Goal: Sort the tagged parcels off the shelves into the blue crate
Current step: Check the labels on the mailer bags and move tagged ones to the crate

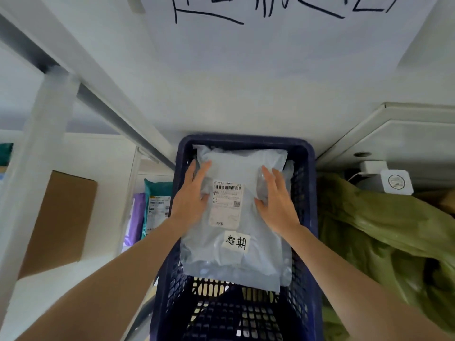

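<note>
Both forearms reach forward from the bottom corners of the view over the near end of the blue crate [311, 217]. My left hand [190, 193] lies flat on the left edge of a grey parcel [234, 262], its fingers [202, 168] straight and held close together. My right hand [275, 200] lies flat on the parcel's right side, its fingers [268, 175] straight and slightly spread. Neither hand curls round anything.

The parcel lies face up inside the crate, its far end against the far wall. The lattice floor shows at the near end. A printed shipping label [225, 205] sits between my hands. A white handwritten tag [235, 243] is stuck just nearer than that label. A second grey bag edge [289, 168] shows beneath the parcel at the far right corner.

Left of the crate, white shelves [41, 148] hold a cardboard box [59, 217], a purple parcel [136, 217] and a teal parcel [157, 200], these two standing side by side. A green sack [381, 230] lies against the crate's right wall.
</note>
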The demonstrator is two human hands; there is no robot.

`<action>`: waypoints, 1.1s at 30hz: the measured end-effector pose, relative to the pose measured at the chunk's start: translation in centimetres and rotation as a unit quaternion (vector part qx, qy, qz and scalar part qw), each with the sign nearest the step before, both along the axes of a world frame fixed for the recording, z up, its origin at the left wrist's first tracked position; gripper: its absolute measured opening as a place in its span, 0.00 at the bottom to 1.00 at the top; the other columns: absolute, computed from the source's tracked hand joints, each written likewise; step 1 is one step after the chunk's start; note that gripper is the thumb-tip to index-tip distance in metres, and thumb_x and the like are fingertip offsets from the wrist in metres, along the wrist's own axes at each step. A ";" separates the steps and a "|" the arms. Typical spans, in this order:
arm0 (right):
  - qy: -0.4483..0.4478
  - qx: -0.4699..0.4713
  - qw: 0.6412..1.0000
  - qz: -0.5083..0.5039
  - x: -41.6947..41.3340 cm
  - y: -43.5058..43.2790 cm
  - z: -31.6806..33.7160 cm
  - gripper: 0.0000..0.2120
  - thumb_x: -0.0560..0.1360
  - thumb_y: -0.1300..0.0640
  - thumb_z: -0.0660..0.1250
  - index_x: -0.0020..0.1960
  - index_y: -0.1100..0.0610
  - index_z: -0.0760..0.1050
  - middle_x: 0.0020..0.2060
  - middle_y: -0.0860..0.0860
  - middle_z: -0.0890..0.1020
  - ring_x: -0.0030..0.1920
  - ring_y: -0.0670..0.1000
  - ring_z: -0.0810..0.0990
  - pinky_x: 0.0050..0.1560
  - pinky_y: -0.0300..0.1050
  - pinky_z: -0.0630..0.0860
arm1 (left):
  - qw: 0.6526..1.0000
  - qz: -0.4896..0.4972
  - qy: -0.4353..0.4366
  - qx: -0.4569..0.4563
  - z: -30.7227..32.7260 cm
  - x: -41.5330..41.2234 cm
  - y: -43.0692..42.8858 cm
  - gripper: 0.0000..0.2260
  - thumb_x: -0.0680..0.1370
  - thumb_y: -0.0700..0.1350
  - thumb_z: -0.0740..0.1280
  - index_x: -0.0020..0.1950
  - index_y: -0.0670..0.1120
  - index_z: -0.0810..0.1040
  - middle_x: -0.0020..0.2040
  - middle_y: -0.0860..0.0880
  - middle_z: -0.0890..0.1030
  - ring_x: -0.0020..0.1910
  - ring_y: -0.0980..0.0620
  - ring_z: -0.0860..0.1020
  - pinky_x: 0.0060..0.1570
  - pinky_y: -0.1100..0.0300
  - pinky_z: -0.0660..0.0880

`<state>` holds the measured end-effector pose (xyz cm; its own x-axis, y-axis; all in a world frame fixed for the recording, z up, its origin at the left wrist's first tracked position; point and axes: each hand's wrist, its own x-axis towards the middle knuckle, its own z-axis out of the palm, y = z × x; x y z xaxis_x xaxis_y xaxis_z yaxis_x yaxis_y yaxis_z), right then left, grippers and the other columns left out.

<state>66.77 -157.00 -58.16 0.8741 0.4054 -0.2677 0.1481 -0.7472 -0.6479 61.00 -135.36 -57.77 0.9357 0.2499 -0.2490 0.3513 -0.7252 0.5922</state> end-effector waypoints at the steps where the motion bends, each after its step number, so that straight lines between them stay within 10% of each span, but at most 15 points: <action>1: 0.013 -0.012 1.000 0.013 0.2 0.0 0.1 0.39 0.76 0.57 0.68 0.77 0.47 0.47 0.77 0.51 0.46 0.73 0.57 0.61 0.62 0.50 0.72 | 0.999 -0.044 0.020 0.025 0.2 0.1 0.1 0.40 0.75 0.38 0.69 0.76 0.63 0.51 0.79 0.51 0.46 0.48 0.58 0.75 0.38 0.64 0.76; 5: 0.061 -0.068 0.994 0.066 1.2 -0.1 0.0 0.48 0.71 0.51 0.73 0.77 0.41 0.42 0.76 0.46 0.36 0.77 0.57 0.44 0.71 0.61 0.63 | 0.981 -0.143 0.105 0.082 0.7 1.0 0.3 0.44 0.72 0.46 0.73 0.76 0.64 0.46 0.77 0.57 0.34 0.76 0.46 0.55 0.62 0.49 0.74; 18: 0.159 -0.138 0.974 0.089 2.0 1.1 -1.7 0.64 0.63 0.47 0.79 0.72 0.36 0.27 0.74 0.45 0.30 0.76 0.54 0.33 0.70 0.71 0.55 | 0.941 -0.187 0.246 0.140 -0.7 2.3 0.2 0.61 0.62 0.49 0.80 0.74 0.63 0.32 0.75 0.53 0.29 0.76 0.38 0.45 0.69 0.35 0.59; 33: 0.138 -0.020 0.990 -0.023 -0.4 -0.2 2.4 0.60 0.65 0.53 0.79 0.77 0.43 0.35 0.77 0.53 0.38 0.77 0.57 0.43 0.75 0.58 0.52 | 0.956 -0.165 0.184 0.161 3.4 -0.2 -1.7 0.41 0.77 0.46 0.67 0.77 0.60 0.40 0.79 0.45 0.43 0.76 0.40 0.54 0.69 0.42 0.65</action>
<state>66.37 -157.17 -55.77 0.7827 0.3516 -0.5135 -0.0640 -0.7752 -0.6284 60.81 -137.03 -54.34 0.8411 0.0750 -0.5356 0.2130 -0.9563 0.2005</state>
